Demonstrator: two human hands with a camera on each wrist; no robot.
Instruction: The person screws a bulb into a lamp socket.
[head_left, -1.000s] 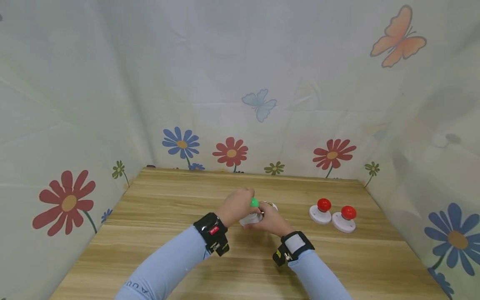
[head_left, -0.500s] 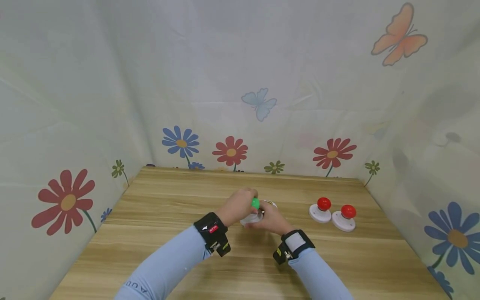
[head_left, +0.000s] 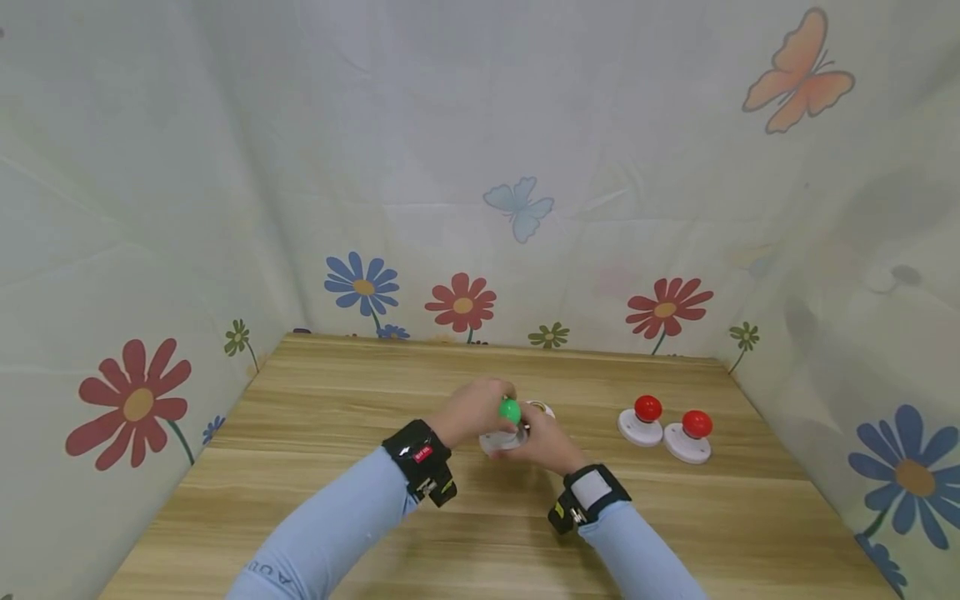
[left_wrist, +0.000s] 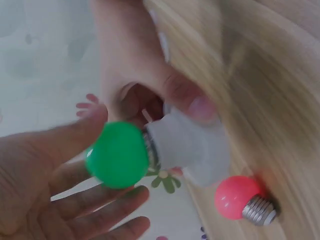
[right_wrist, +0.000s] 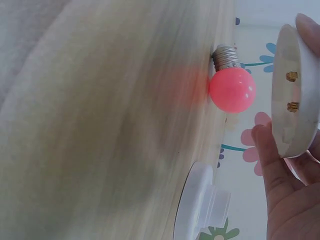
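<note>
A green light bulb point(head_left: 510, 411) is in my left hand point(head_left: 470, 414), between the thumb and fingers. Its metal base sits partly inside a white lamp socket point(left_wrist: 180, 142), as the left wrist view shows. My right hand point(head_left: 551, 442) grips that round socket by its rim, tilted and raised off the table. Seen from the right wrist, the underside of the held socket point(right_wrist: 286, 110) shows brass-coloured contacts. A pinkish-red bulb point(left_wrist: 240, 197) with a bare screw base lies on the table beyond; the head view hides it.
Another white socket point(right_wrist: 197, 205) without a bulb stands on the table just behind my right hand. To the right are two white sockets with red bulbs point(head_left: 648, 408) in them. Fabric printed with flowers point(head_left: 461, 304) encloses the wooden table point(head_left: 360, 375).
My left hand's fingers have shifted on the green bulb, so more of it shows. The right hand and held socket stay nearly in place.
</note>
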